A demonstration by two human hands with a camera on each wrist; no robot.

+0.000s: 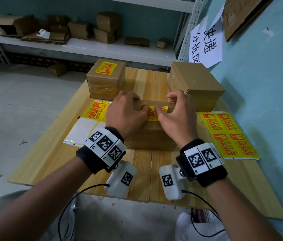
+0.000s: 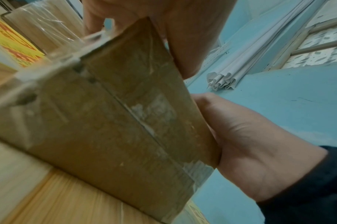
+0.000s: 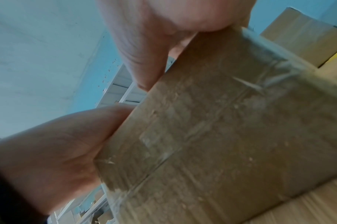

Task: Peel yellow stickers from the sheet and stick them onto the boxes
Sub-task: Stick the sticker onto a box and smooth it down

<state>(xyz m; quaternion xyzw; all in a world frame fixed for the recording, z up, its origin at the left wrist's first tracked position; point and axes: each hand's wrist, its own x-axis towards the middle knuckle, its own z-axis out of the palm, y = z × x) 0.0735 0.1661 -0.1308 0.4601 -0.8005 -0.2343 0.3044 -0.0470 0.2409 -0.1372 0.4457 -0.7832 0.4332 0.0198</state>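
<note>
A brown cardboard box (image 1: pixel 152 134) stands in the middle of the wooden table (image 1: pixel 142 171), with a yellow sticker (image 1: pixel 153 113) on its top. My left hand (image 1: pixel 128 110) lies over the box's left top, fingers curled on the far edge, thumb on the sticker. My right hand (image 1: pixel 173 112) mirrors it with arched fingers and its thumb on the sticker. The sticker's far edge looks wavy. Both wrist views show the box's taped side (image 2: pixel 116 121) (image 3: pixel 221 136) with both hands at its top edge.
A box with a yellow sticker on top (image 1: pixel 106 79) stands at the back left, a plain box (image 1: pixel 194 84) at the back right. A full sticker sheet (image 1: pixel 227 134) lies on the right, a partly peeled sheet (image 1: pixel 88 126) on the left. The blue wall (image 1: pixel 267 101) borders the table's right side.
</note>
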